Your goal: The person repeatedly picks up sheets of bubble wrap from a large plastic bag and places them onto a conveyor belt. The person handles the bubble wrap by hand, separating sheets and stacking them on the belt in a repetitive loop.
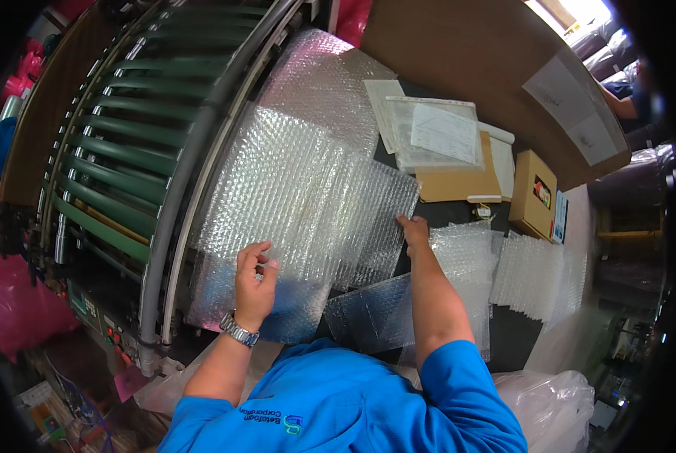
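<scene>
The left hand (255, 291), fingers loosely curled and apart, hovers over layered bubble wrap (285, 174) spread across the dark table (513, 332). The right hand (416, 232) pinches the wrap's right edge between thumb and fingers. Smaller pieces (528, 275) lie to its right; farther off sit a cardboard box (533, 195), then papers (445, 134).

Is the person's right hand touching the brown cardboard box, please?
No, the right hand is at the edge of the bubble wrap, and the cardboard box stands apart, farther right.
</scene>
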`<state>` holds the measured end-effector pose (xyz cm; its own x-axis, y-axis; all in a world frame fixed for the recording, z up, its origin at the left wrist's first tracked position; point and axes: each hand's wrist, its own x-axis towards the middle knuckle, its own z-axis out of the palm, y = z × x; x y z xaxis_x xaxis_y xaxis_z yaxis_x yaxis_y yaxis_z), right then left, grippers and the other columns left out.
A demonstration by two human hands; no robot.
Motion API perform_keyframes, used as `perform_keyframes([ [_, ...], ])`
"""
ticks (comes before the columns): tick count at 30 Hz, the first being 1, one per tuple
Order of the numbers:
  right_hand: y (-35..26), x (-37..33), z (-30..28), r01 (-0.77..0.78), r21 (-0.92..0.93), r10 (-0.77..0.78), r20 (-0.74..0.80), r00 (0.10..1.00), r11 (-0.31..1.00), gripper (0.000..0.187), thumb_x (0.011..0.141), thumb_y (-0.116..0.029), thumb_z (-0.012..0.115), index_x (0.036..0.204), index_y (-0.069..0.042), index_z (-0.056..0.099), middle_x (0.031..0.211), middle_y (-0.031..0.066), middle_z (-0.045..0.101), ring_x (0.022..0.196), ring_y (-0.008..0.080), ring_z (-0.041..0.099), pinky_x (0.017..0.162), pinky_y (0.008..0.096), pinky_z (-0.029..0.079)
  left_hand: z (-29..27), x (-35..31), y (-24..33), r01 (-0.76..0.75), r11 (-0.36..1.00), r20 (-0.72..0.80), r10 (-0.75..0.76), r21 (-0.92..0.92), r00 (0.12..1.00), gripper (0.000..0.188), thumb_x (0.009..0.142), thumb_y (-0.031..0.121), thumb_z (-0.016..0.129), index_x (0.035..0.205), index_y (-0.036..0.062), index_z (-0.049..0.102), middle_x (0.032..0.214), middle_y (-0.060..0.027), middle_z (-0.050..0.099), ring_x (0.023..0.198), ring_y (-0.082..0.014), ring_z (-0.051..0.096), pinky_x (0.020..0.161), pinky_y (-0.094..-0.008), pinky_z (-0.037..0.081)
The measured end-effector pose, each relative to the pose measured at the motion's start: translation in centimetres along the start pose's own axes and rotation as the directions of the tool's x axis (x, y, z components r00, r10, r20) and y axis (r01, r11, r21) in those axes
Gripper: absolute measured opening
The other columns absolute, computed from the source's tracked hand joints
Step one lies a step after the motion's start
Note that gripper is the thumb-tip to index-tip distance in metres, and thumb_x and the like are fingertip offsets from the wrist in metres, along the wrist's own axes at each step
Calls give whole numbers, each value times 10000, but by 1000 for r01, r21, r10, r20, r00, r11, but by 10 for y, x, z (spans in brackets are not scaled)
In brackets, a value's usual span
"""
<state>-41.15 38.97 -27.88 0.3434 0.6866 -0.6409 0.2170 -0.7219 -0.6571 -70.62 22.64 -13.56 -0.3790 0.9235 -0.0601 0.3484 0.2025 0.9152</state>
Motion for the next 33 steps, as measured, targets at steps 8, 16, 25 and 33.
perform_keyframes([
  [8,-19,-25,10,-161,446,-42,411,911,881,194,868,-116,482,1057,-81,459,956,84,563,813,205,558,712,371,488,2,39,14,-246,717,25,304,652,952,541,747,241,633,1224,77,439,1266,-208,351,1170,-354,334,934,-487,290],
  [16,-6,-28,-41,-125,624,-211,436,875,771,257,839,-55,466,1094,-28,459,988,118,564,889,232,569,768,366,488,49,44,0,-253,611,376,-79,750,923,713,710,340,640,1327,161,331,1325,-236,294,1214,-397,286,941,-534,271],
  [25,-12,-59,-113,205,254,-232,80,969,945,322,863,-118,473,1183,-119,439,1041,77,560,863,216,580,704,368,492,68,46,-8,-217,683,255,46,698,966,685,733,405,621,1299,109,372,1347,-264,232,1254,-398,212,961,-536,244],
  [33,-95,-114,-167,589,594,-575,-244,781,548,338,842,-150,549,1160,-100,446,906,52,594,726,163,583,589,297,484,78,59,-41,-19,844,118,-54,537,992,667,781,378,585,1300,37,346,1317,-261,304,1234,-389,268,999,-457,242],
])
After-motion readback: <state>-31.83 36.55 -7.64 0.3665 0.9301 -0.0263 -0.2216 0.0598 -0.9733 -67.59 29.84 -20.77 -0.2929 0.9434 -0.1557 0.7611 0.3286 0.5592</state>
